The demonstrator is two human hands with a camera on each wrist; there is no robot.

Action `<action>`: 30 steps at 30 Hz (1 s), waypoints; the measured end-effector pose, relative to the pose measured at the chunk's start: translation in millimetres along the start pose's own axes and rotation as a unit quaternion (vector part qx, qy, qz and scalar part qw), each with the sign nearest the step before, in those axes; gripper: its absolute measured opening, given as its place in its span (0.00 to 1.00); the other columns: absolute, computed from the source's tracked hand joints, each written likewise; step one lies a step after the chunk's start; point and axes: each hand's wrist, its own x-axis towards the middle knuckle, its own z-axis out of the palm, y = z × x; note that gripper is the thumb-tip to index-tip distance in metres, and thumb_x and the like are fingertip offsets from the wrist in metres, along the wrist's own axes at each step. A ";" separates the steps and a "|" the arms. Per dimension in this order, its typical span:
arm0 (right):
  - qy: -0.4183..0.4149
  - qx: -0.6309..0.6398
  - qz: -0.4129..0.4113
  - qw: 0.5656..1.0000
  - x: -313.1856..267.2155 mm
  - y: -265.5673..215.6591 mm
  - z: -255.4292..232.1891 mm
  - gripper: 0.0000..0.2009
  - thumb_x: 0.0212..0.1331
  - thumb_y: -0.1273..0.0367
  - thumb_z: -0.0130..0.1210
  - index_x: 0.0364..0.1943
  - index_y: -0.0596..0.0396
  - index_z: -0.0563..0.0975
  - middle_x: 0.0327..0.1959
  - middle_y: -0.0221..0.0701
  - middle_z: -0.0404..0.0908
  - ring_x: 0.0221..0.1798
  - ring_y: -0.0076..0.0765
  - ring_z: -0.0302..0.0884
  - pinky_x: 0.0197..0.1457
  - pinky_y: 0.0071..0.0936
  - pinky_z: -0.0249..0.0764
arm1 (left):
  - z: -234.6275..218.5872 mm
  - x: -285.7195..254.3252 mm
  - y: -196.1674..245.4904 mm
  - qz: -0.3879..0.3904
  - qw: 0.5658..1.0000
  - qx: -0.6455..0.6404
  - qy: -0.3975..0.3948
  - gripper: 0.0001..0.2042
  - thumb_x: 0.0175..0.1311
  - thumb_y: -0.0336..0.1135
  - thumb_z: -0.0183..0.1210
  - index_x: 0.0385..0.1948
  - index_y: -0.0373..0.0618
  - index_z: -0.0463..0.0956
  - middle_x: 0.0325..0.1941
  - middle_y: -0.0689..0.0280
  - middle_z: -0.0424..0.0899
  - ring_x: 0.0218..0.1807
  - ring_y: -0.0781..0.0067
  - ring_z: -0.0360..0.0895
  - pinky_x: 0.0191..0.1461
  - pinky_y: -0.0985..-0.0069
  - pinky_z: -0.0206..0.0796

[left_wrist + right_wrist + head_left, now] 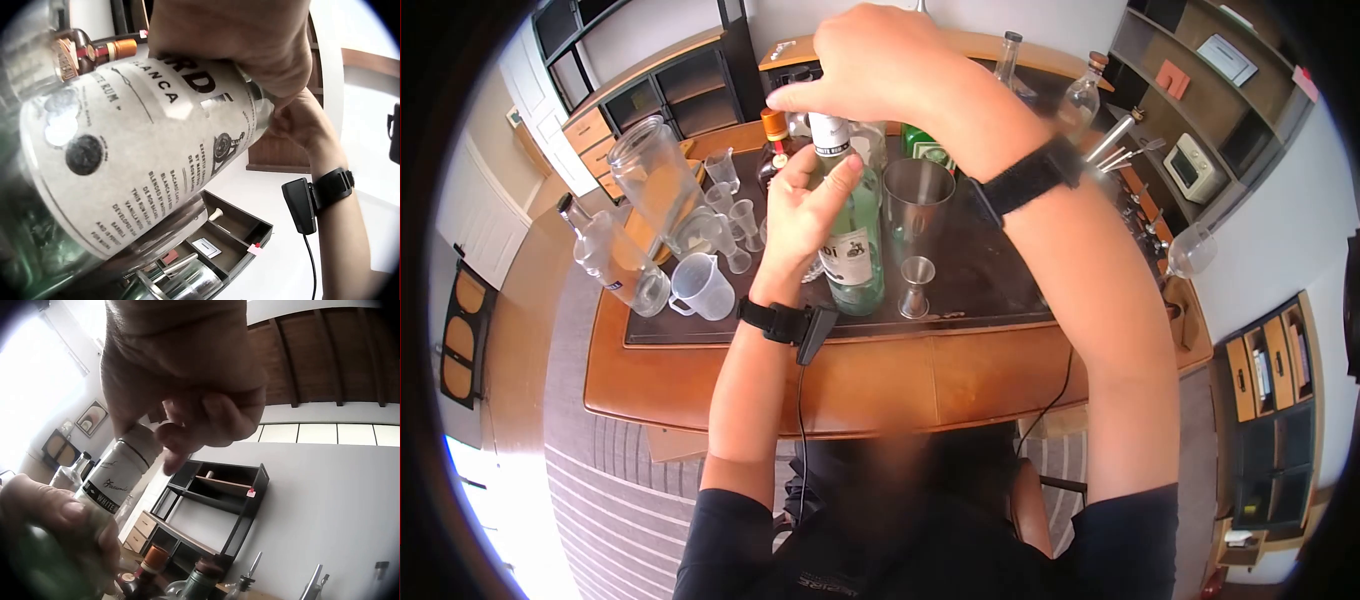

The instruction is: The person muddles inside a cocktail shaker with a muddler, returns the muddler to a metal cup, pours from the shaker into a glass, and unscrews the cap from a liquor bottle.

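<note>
A rum bottle of pale green glass stands near the front of the table, its white label printed "White Rum" filling the left wrist view. My left hand grips it just below the neck. Above, my right hand pinches the cap at the bottle's top, thumb and fingers around it. Just right of the bottle stands a steel jigger, with a metal shaker tin behind it. A dark bottle with an orange cap is behind my left hand.
At left on the table are a clear bottle, a plastic measuring jug, a large glass jar and several small glasses. Bar tools stand at right, near a wine glass. The leather-edged table borders my lap.
</note>
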 end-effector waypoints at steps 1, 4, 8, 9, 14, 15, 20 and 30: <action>0.002 0.003 -0.002 1.000 1.1 -0.4 -2.0 0.22 0.56 0.48 0.59 0.32 0.53 0.88 0.30 0.41 0.87 0.36 0.49 0.87 0.41 0.46 0.81 | -1.2 -0.6 0.5 -0.002 1.000 -0.002 -0.003 0.14 0.69 0.38 0.67 0.48 0.37 0.81 0.42 0.70 0.86 0.41 0.85 0.76 0.45 0.81 0.69; -0.081 0.025 -0.034 0.996 6.8 3.7 -2.7 0.21 0.57 0.52 0.62 0.40 0.57 0.83 0.29 0.42 0.85 0.35 0.48 0.84 0.42 0.38 0.79 | -2.6 -3.1 4.5 -0.007 1.000 -0.010 -0.001 0.14 0.69 0.38 0.67 0.47 0.38 0.81 0.41 0.70 0.86 0.41 0.85 0.76 0.45 0.80 0.69; -0.073 0.167 -0.100 0.978 5.9 15.1 4.3 0.27 0.53 0.46 0.63 0.43 0.58 0.84 0.32 0.45 0.86 0.35 0.49 0.85 0.41 0.40 0.79 | -4.0 -3.4 2.4 -0.008 1.000 -0.010 0.006 0.13 0.69 0.37 0.67 0.47 0.38 0.81 0.41 0.70 0.86 0.40 0.85 0.76 0.45 0.80 0.70; -0.053 0.183 -0.106 0.976 3.9 13.8 4.3 0.29 0.52 0.45 0.63 0.43 0.58 0.84 0.32 0.45 0.86 0.35 0.48 0.86 0.40 0.41 0.79 | -5.4 -3.9 1.5 -0.012 1.000 -0.027 0.002 0.13 0.69 0.37 0.67 0.47 0.38 0.81 0.42 0.71 0.85 0.41 0.85 0.76 0.46 0.80 0.69; -0.039 0.089 -0.013 0.995 -10.2 -15.1 -1.0 0.25 0.54 0.46 0.62 0.34 0.58 0.87 0.31 0.46 0.86 0.39 0.53 0.87 0.42 0.45 0.80 | -13.0 -4.5 2.0 -0.025 0.998 0.050 0.036 0.13 0.71 0.34 0.63 0.52 0.39 0.81 0.45 0.71 0.85 0.44 0.83 0.77 0.49 0.80 0.69; 0.004 0.084 -0.025 0.996 -10.0 -13.1 12.3 0.24 0.55 0.47 0.61 0.32 0.58 0.87 0.31 0.46 0.86 0.39 0.54 0.87 0.43 0.46 0.81 | -15.3 -2.4 -6.5 -0.016 0.999 0.021 0.025 0.13 0.73 0.35 0.61 0.53 0.38 0.79 0.46 0.68 0.86 0.45 0.79 0.79 0.52 0.78 0.70; 0.007 0.091 -0.006 0.996 -10.0 -10.3 26.6 0.17 0.59 0.58 0.56 0.33 0.58 0.87 0.32 0.46 0.86 0.40 0.55 0.86 0.44 0.49 0.81 | -12.9 2.1 -12.9 0.005 1.000 -0.011 0.017 0.16 0.74 0.37 0.59 0.56 0.37 0.77 0.49 0.65 0.86 0.47 0.76 0.82 0.52 0.77 0.72; -0.116 0.148 -0.026 0.982 -2.4 0.2 9.8 0.19 0.57 0.62 0.59 0.49 0.55 0.84 0.43 0.46 0.87 0.48 0.49 0.86 0.49 0.41 0.80 | -2.8 0.0 -3.6 0.016 1.000 0.020 0.006 0.14 0.71 0.35 0.64 0.51 0.36 0.81 0.46 0.69 0.85 0.45 0.84 0.76 0.51 0.81 0.66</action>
